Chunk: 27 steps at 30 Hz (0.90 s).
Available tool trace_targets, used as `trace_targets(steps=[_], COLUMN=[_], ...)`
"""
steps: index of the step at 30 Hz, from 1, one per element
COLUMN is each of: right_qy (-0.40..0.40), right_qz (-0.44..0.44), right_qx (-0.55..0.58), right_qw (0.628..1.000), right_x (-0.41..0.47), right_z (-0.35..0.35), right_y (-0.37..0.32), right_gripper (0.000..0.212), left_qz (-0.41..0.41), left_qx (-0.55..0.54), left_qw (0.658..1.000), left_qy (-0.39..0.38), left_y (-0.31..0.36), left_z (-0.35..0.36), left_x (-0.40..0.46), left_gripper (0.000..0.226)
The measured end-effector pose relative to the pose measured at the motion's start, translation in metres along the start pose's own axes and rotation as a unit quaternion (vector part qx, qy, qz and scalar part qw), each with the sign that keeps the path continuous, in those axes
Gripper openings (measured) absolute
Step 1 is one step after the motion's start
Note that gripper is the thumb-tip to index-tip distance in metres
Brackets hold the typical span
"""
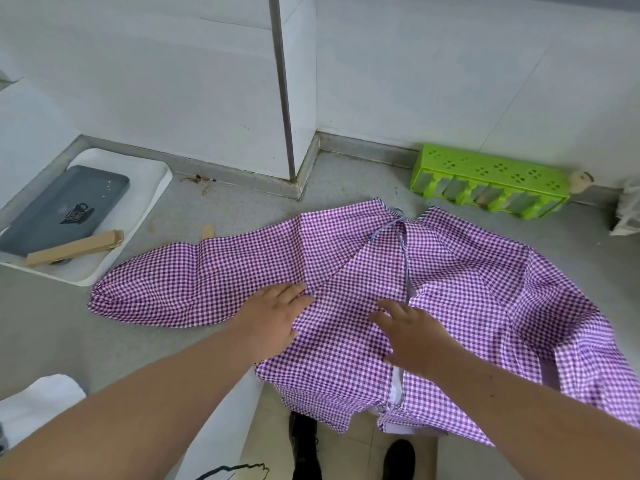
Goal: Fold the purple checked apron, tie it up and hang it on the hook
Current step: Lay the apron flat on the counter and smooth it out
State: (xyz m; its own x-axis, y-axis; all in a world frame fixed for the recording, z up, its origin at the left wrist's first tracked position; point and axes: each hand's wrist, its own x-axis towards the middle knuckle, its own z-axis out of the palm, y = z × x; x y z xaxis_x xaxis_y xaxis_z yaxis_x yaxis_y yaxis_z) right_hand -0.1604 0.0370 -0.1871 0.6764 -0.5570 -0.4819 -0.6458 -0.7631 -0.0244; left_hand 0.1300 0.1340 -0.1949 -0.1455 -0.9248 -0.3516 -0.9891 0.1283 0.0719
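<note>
The purple checked apron (450,271) lies spread across the grey countertop (52,323), its lower edge hanging over the front of the counter. A thin blue-and-white tie (401,251) runs down its middle from a knot near the far edge. My left hand (273,320) rests flat on the cloth at a fold left of centre, fingers apart. My right hand (412,334) presses flat on the cloth just right of centre, beside the tie. Neither hand grips anything. No hook is in view.
A white tray (152,188) at the left holds a dark grey board (65,209) and a cardboard tube (76,247). A green plastic rack (491,181) stands against the back wall on the right. A metal pipe (282,84) runs down the white corner pillar.
</note>
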Motion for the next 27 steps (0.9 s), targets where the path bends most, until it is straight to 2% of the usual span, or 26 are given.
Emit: trace_targets(steps=[2, 5, 12, 18, 23, 27], right_qy=[0.030, 0.006, 0.013, 0.033, 0.023, 0.012], right_qz=[-0.071, -0.164, -0.235, -0.261, -0.283, -0.274], right_qx=[-0.020, -0.053, -0.093, -0.104, -0.073, -0.083], right_qw=[0.997, 0.985, 0.967, 0.959, 0.956, 0.958], right_x=[-0.007, -0.016, -0.014, -0.015, -0.022, -0.020], right_z=[0.001, 0.008, 0.016, 0.027, 0.032, 0.029], right_y=[0.001, -0.001, 0.002, 0.005, 0.004, 0.002], right_gripper=[0.065, 0.056, 0.026, 0.028, 0.043, 0.027], left_qz=[-0.037, -0.074, -0.102, -0.110, -0.062, -0.047], left_qx=[-0.008, 0.016, 0.067, 0.125, 0.153, 0.159], left_qw=[0.997, 0.989, 0.978, 0.969, 0.976, 0.975], left_qy=[-0.069, -0.131, -0.171, -0.183, -0.143, -0.150], left_y=[-0.002, -0.004, 0.002, 0.012, 0.014, 0.015], left_z=[0.002, 0.004, -0.003, -0.010, -0.010, -0.008], left_x=[0.009, 0.018, 0.034, 0.047, 0.053, 0.056], left_gripper=[0.083, 0.090, 0.107, 0.129, 0.137, 0.139])
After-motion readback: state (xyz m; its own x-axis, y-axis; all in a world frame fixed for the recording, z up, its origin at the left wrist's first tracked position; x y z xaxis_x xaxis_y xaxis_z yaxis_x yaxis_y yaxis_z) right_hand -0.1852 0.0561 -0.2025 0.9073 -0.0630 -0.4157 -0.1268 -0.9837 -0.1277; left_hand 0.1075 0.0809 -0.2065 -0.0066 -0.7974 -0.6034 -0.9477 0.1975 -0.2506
